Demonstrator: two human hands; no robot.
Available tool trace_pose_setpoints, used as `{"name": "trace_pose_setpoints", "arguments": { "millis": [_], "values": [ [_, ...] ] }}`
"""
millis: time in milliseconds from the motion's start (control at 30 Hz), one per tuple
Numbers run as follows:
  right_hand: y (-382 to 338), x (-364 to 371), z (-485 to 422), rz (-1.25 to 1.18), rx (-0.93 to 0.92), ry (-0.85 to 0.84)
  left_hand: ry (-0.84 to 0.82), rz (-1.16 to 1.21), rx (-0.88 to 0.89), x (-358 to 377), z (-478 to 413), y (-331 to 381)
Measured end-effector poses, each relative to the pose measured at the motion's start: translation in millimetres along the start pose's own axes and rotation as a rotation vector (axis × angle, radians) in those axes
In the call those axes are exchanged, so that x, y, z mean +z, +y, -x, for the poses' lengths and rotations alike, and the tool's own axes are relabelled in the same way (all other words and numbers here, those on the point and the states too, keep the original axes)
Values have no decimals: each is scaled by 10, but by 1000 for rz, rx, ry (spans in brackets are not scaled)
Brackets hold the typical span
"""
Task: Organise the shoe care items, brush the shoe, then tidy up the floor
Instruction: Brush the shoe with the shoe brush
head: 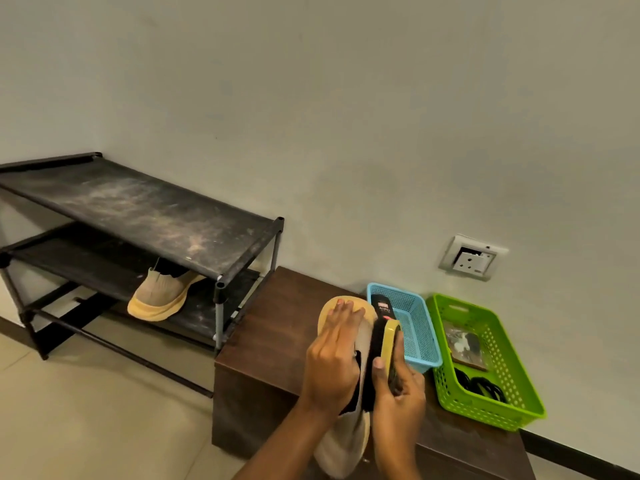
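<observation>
Holds the beige knit shoe with yellow sole [346, 441] on edge over the dark brown wooden table [277, 323], with the left grip [334, 355] wrapped across the sole, likely to brace it against strokes. Presses the yellow-backed black-bristled brush [389, 341] to the upper with the right grip [400, 400] (clamped round its back, thumb toward the shoe).

The black bottle [383, 307] bears an unreadable label.
</observation>
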State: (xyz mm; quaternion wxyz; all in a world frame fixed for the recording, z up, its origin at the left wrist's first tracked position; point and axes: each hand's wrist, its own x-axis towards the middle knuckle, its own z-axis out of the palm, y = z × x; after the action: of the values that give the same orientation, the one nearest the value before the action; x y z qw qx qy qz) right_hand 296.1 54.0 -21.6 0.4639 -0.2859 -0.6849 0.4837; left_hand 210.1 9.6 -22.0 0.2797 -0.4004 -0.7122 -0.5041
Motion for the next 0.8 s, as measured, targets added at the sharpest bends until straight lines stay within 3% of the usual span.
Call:
{"name": "trace_pose_setpoints", "arguments": {
  "millis": [167, 267, 400, 500, 800],
  "values": [
    [-92, 5, 20, -20, -106, -50, 25, 39, 27, 14, 4, -10],
    [-57, 1, -24, 23, 7, 21, -2, 51, -5, 30, 54, -9],
    [-118, -6, 13, 21, -40, -29, 1, 34, 51, 6, -7, -26],
    [-68, -29, -5, 49, 98, 20, 26, 7, 31, 3, 14, -9],
    [-71, -60, -17, 66, 7, 26, 51, 79, 50, -5, -48, 84]
  ]
}}
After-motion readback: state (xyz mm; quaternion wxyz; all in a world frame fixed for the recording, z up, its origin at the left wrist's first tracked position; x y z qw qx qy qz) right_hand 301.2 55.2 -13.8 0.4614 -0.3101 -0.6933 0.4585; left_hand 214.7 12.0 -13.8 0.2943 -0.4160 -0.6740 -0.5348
